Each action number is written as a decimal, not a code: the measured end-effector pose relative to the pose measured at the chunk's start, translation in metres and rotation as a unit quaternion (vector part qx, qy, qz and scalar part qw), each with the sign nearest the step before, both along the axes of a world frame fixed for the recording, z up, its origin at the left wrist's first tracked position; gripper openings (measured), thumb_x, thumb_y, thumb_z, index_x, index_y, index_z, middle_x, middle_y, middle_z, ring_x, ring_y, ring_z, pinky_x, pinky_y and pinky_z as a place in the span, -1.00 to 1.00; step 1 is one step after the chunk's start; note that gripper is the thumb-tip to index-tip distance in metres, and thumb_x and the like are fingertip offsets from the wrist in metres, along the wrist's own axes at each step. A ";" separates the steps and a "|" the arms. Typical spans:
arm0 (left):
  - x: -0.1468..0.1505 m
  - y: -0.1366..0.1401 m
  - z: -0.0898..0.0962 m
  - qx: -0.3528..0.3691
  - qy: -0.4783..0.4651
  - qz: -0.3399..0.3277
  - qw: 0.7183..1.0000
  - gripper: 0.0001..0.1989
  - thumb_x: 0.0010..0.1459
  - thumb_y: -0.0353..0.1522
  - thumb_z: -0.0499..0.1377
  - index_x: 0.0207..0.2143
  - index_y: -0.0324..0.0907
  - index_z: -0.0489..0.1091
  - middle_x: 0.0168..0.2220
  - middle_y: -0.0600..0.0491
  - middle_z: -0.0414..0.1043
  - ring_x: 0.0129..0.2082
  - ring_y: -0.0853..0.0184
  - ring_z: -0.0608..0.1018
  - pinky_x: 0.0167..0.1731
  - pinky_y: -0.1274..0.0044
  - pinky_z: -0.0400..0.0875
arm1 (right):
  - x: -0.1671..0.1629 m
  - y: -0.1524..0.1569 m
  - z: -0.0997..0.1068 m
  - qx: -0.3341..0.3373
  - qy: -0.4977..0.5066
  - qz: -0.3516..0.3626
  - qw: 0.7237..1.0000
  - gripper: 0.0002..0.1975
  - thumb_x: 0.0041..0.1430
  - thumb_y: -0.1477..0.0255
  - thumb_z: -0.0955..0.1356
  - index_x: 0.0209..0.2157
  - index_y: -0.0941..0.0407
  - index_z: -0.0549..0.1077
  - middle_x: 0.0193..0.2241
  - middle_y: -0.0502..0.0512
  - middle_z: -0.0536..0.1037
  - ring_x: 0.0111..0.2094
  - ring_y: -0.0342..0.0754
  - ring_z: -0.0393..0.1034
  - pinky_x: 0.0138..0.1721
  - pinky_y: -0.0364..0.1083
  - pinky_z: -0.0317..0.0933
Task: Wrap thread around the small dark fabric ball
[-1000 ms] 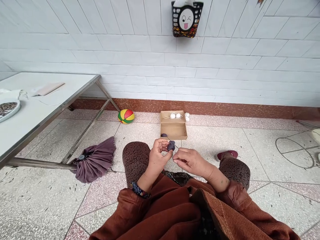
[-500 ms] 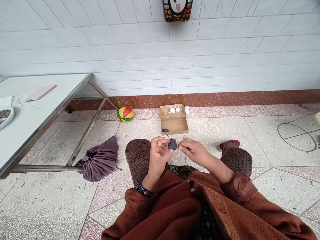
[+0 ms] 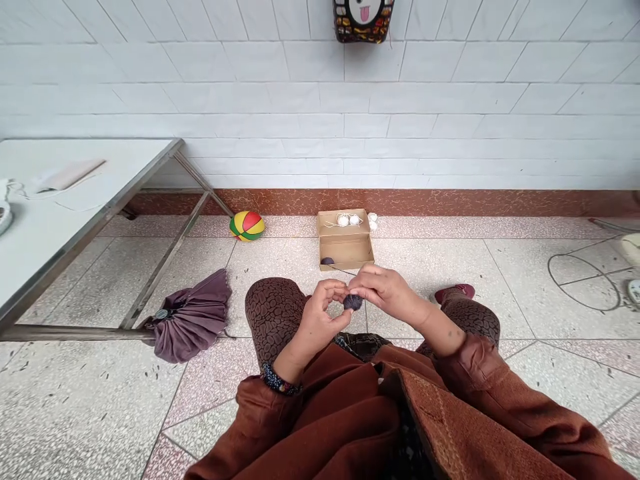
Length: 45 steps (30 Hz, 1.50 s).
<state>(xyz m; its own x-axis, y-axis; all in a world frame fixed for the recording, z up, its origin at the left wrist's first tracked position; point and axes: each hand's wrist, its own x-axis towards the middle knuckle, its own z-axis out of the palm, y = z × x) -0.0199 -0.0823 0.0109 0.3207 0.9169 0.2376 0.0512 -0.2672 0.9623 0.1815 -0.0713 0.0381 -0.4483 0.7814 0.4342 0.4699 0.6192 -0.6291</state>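
Observation:
Between my hands is a small dark purple ball of yarn. My left hand holds it from the left, thumb below and fingers above. At its top right, my right hand pinches the dark yarn strand against the ball. From there the strand runs to a second dark yarn ball in the left corner of an open cardboard box on the floor. Two white yarn balls lie in the box's lid part, and more white balls sit just right of it.
On the left stands a white table with a metal frame. A folded purple umbrella leans by its lower bar, and a colourful ball rests near the wall. A wire ring stand is on the right. A patterned bag hangs above.
My right hand has moved up and left, from beside the yarn ball to over its top. The view has shifted slightly, and the ball is now more covered by my fingers.

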 end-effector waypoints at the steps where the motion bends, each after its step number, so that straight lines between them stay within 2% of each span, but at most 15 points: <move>1: 0.000 -0.001 0.003 -0.014 -0.019 -0.014 1.000 -0.60 0.01 -0.51 0.26 -0.09 -0.11 0.27 -0.19 0.05 0.47 -0.22 0.36 0.54 -0.15 0.46 0.44 | 0.000 0.004 -0.003 -0.008 0.014 -0.010 1.000 -0.78 0.42 0.32 0.28 -0.25 0.07 0.53 -0.36 0.07 0.51 -0.31 -0.07 0.43 -0.26 -0.11 0.31; 3: 0.000 0.000 0.008 -0.041 -0.061 -0.020 0.997 -0.61 0.04 -0.48 0.28 -0.10 -0.11 0.26 -0.18 0.05 0.46 -0.20 0.36 0.54 -0.14 0.47 0.43 | -0.001 0.006 -0.012 -0.027 0.037 -0.032 0.998 -0.76 0.43 0.32 0.26 -0.28 0.08 0.50 -0.38 0.06 0.51 -0.32 -0.07 0.43 -0.25 -0.11 0.32; 5: 0.000 0.002 0.011 -0.060 -0.094 0.000 0.994 -0.61 0.04 -0.46 0.29 -0.09 -0.11 0.25 -0.20 0.06 0.45 -0.20 0.38 0.53 -0.12 0.48 0.42 | -0.006 0.002 -0.021 -0.044 0.042 -0.042 0.997 -0.76 0.45 0.34 0.23 -0.27 0.09 0.46 -0.37 0.07 0.53 -0.31 -0.07 0.44 -0.25 -0.11 0.32; 10: 0.001 0.013 0.006 -0.075 -0.109 0.078 0.988 -0.60 0.03 -0.46 0.28 -0.09 -0.11 0.25 -0.23 0.09 0.39 -0.24 0.41 0.50 -0.15 0.51 0.40 | -0.016 -0.019 -0.034 -0.032 -0.030 0.005 0.999 -0.78 0.46 0.36 0.21 -0.26 0.09 0.43 -0.37 0.07 0.51 -0.33 -0.07 0.43 -0.26 -0.12 0.32; 15: 0.003 0.017 -0.007 -0.012 -0.036 0.109 0.993 -0.52 -0.04 -0.54 0.23 -0.05 -0.10 0.24 -0.25 0.11 0.40 -0.28 0.40 0.50 -0.17 0.49 0.41 | -0.012 -0.026 -0.012 0.013 -0.082 0.037 0.996 -0.79 0.45 0.36 0.23 -0.21 0.08 0.47 -0.38 0.08 0.47 -0.34 -0.05 0.41 -0.30 -0.11 0.31; 18: 0.004 0.012 -0.008 0.018 0.010 0.067 0.998 -0.47 -0.05 -0.56 0.22 0.00 -0.10 0.25 -0.23 0.10 0.43 -0.25 0.37 0.51 -0.14 0.46 0.42 | -0.006 -0.017 0.004 0.025 -0.069 0.028 0.997 -0.79 0.45 0.35 0.23 -0.17 0.06 0.49 -0.33 0.10 0.50 -0.31 -0.05 0.42 -0.27 -0.11 0.31; 21: 0.002 0.005 -0.001 0.019 0.017 0.000 1.000 -0.45 -0.03 -0.55 0.21 0.04 -0.10 0.24 -0.20 0.07 0.44 -0.21 0.35 0.52 -0.11 0.45 0.42 | -0.003 -0.002 0.009 0.014 -0.030 0.009 0.999 -0.78 0.44 0.32 0.25 -0.18 0.06 0.51 -0.32 0.09 0.51 -0.30 -0.05 0.43 -0.25 -0.10 0.32; 23: 0.001 0.002 0.005 0.015 -0.014 -0.018 1.000 -0.46 -0.01 -0.54 0.22 0.05 -0.09 0.24 -0.20 0.07 0.44 -0.19 0.35 0.52 -0.09 0.45 0.41 | -0.004 0.005 0.003 -0.013 0.015 -0.009 1.000 -0.77 0.44 0.33 0.25 -0.23 0.07 0.49 -0.35 0.07 0.51 -0.30 -0.06 0.44 -0.24 -0.10 0.32; 26: -0.001 0.002 0.010 -0.017 -0.078 -0.002 0.997 -0.47 0.03 -0.51 0.25 0.06 -0.09 0.21 -0.21 0.08 0.44 -0.19 0.37 0.52 -0.08 0.45 0.40 | -0.008 0.006 -0.015 -0.064 0.058 -0.026 0.996 -0.78 0.44 0.36 0.24 -0.28 0.09 0.45 -0.40 0.04 0.51 -0.35 -0.08 0.43 -0.27 -0.12 0.32; 29: -0.001 0.011 0.007 -0.059 -0.114 0.046 0.991 -0.50 0.04 -0.46 0.28 0.03 -0.09 0.23 -0.22 0.08 0.42 -0.22 0.38 0.51 -0.11 0.47 0.40 | -0.015 -0.001 -0.036 -0.076 0.037 -0.018 0.996 -0.78 0.44 0.37 0.23 -0.30 0.09 0.43 -0.40 0.05 0.52 -0.34 -0.07 0.44 -0.26 -0.12 0.33; 32: 0.004 0.026 -0.002 -0.084 -0.132 0.093 0.983 -0.54 0.01 -0.44 0.29 -0.03 -0.10 0.25 -0.23 0.10 0.39 -0.25 0.41 0.50 -0.14 0.49 0.39 | -0.019 -0.008 -0.044 -0.051 -0.018 -0.003 0.999 -0.77 0.45 0.38 0.21 -0.27 0.08 0.44 -0.35 0.08 0.53 -0.29 -0.04 0.45 -0.21 -0.09 0.35; 35: 0.010 0.042 -0.009 -0.070 -0.108 0.112 0.985 -0.53 -0.04 -0.47 0.28 -0.05 -0.12 0.24 -0.25 0.10 0.40 -0.26 0.40 0.51 -0.16 0.49 0.40 | -0.016 -0.009 -0.033 -0.007 -0.058 -0.006 0.998 -0.77 0.45 0.37 0.21 -0.23 0.08 0.46 -0.37 0.09 0.50 -0.33 -0.05 0.43 -0.26 -0.10 0.35; 38: 0.014 0.053 -0.008 -0.016 -0.054 0.093 0.994 -0.50 -0.06 -0.50 0.27 -0.04 -0.12 0.24 -0.26 0.10 0.42 -0.28 0.39 0.51 -0.17 0.46 0.41 | -0.008 -0.002 -0.007 0.031 -0.053 -0.012 0.998 -0.78 0.45 0.35 0.23 -0.21 0.07 0.48 -0.36 0.09 0.49 -0.35 -0.06 0.43 -0.29 -0.11 0.34; 42: 0.019 0.057 0.012 0.053 -0.012 0.009 0.998 -0.42 -0.06 -0.54 0.23 0.04 -0.10 0.19 -0.25 0.11 0.43 -0.27 0.38 0.51 -0.15 0.45 0.41 | 0.005 0.027 0.024 0.057 -0.013 -0.039 0.998 -0.78 0.43 0.31 0.26 -0.20 0.07 0.52 -0.34 0.08 0.50 -0.32 -0.06 0.43 -0.28 -0.10 0.32; 45: 0.026 0.061 0.030 0.065 -0.043 -0.059 0.995 -0.40 -0.02 -0.53 0.22 0.08 -0.08 0.14 -0.24 0.11 0.42 -0.22 0.37 0.52 -0.12 0.45 0.40 | 0.013 0.055 0.029 0.048 0.043 -0.054 0.996 -0.76 0.41 0.30 0.28 -0.29 0.08 0.52 -0.39 0.04 0.50 -0.34 -0.07 0.42 -0.27 -0.10 0.30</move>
